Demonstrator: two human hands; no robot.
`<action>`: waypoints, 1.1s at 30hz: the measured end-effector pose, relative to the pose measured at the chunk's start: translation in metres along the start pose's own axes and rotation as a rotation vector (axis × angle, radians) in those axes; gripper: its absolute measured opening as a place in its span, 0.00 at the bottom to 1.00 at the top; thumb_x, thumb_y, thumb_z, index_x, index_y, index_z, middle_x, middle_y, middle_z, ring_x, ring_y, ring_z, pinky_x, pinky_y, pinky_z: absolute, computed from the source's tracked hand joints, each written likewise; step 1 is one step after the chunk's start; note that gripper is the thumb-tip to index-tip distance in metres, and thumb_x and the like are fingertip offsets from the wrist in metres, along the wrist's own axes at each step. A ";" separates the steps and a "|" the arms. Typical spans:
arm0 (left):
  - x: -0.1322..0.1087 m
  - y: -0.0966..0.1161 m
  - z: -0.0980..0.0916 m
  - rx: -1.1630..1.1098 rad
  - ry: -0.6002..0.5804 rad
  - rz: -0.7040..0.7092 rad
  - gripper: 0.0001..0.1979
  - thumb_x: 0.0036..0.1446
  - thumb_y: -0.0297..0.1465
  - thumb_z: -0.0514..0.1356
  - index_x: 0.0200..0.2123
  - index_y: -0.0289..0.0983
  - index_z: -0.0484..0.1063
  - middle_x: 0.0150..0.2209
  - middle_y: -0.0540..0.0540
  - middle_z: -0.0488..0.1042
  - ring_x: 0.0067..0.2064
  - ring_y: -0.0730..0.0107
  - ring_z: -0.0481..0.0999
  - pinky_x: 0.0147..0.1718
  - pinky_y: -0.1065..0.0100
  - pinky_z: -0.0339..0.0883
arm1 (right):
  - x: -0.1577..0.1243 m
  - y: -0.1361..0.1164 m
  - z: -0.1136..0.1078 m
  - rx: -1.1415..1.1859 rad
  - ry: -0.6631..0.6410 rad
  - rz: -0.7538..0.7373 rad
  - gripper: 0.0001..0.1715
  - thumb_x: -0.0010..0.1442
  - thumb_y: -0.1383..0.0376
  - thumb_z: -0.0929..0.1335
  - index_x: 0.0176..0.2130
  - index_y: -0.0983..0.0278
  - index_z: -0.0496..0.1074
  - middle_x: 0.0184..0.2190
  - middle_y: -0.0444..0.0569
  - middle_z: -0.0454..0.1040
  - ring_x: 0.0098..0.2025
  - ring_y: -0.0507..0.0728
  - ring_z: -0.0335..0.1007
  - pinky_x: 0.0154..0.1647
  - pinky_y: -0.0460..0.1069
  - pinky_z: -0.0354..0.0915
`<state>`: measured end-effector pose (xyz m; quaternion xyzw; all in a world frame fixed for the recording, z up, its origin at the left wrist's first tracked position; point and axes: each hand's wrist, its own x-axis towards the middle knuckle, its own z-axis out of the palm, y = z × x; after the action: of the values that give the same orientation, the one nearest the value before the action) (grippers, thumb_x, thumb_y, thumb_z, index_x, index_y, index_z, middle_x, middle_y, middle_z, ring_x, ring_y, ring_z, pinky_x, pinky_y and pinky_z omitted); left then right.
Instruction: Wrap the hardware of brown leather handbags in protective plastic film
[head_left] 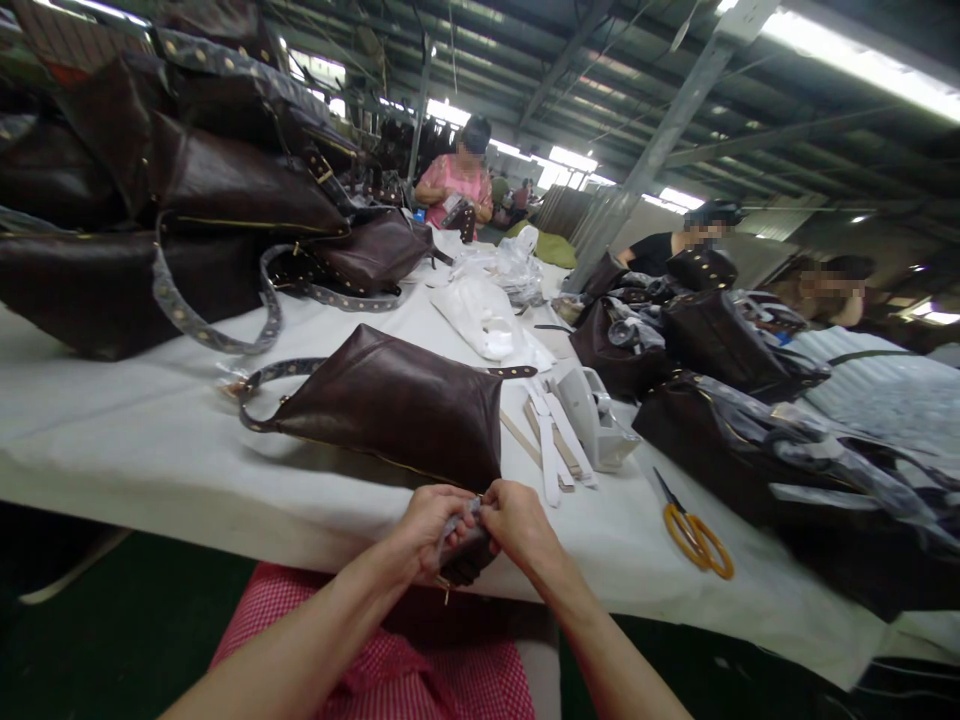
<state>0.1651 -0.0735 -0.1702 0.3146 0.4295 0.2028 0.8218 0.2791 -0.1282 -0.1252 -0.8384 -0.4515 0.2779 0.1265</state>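
Note:
My left hand (433,525) is closed at the table's front edge, its fingers pinching clear plastic wrap around a dark leather piece (471,560). My right hand (517,518) closes on the same piece from the other side, fingertips near the left ones. The piece has a small gold metal part at its lower end; its exact kind is hidden by my fingers. Just beyond both hands lies a dark brown leather bag (405,400) on its side, with a gold zipper along the near edge. A studded strap (259,390) loops from its left end.
Orange-handled scissors (697,540) lie at right on the white-covered table (187,450). Near them are a tape dispenser (596,415) and white strips (550,450). Brown bags are piled left (240,180) and right (705,330). A person (457,185) works across the table; others are farther right.

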 end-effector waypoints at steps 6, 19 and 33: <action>0.003 -0.002 -0.002 -0.056 -0.030 -0.028 0.06 0.41 0.21 0.59 0.27 0.30 0.72 0.15 0.51 0.68 0.16 0.81 0.62 0.14 0.80 0.50 | -0.009 0.003 0.021 -0.183 0.240 -0.077 0.05 0.57 0.69 0.65 0.34 0.62 0.71 0.27 0.49 0.75 0.30 0.54 0.70 0.27 0.46 0.53; -0.012 0.006 0.004 0.138 -0.007 0.120 0.07 0.45 0.26 0.61 0.31 0.32 0.70 0.18 0.53 0.69 0.15 0.82 0.61 0.14 0.78 0.49 | -0.027 0.019 0.034 0.760 -0.011 0.076 0.14 0.58 0.60 0.62 0.24 0.64 0.66 0.15 0.39 0.61 0.13 0.46 0.50 0.14 0.43 0.45; -0.006 -0.015 0.000 0.201 -0.022 0.395 0.20 0.43 0.41 0.63 0.36 0.38 0.62 0.15 0.59 0.64 0.13 0.80 0.58 0.13 0.78 0.49 | -0.004 0.038 0.066 2.193 -0.640 0.122 0.13 0.62 0.71 0.65 0.28 0.64 0.57 0.17 0.31 0.56 0.11 0.38 0.47 0.09 0.33 0.39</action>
<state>0.1626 -0.0877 -0.1773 0.4753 0.3687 0.3125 0.7352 0.2652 -0.1550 -0.1948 -0.1878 0.0640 0.7287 0.6555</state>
